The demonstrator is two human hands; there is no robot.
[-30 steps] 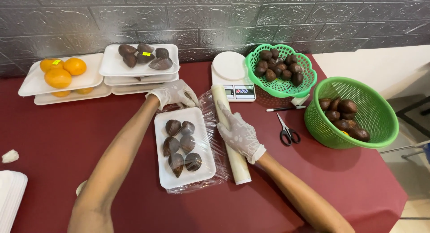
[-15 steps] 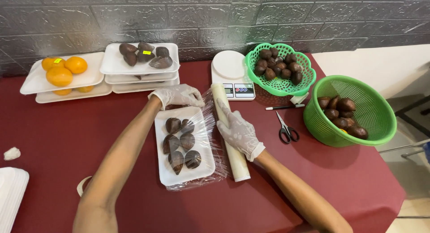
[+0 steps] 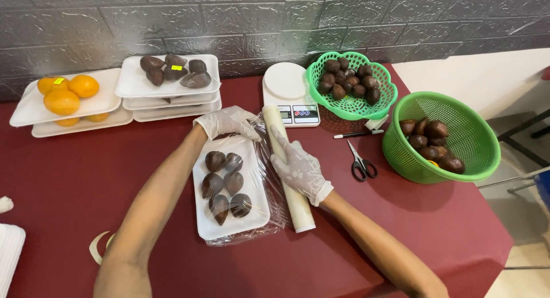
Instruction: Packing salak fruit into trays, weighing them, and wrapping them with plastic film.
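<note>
cling-film roll [image 3: 289, 172] lies long axis near-to-far, just right of foam tray [image 3: 229, 189]. right hand [image 3: 299, 167] rests on the roll, fingers spread; left hand [image 3: 226, 121] pinches film at the tray's far edge.

Head camera looks steeply down (close) over the table [image 3: 69, 178]

We see a dark red bench [image 3: 69, 178] against a grey brick wall [image 3: 240, 17]. At the back left, oranges [image 3: 63, 95] sit on stacked white trays, beside trays of brown fruit [image 3: 172, 70]. A white kitchen scale [image 3: 288, 93] stands near 2 green baskets [image 3: 470, 126] of brown fruit. Black scissors [image 3: 361, 163] and a pen [image 3: 358, 134] lie between them.
</note>
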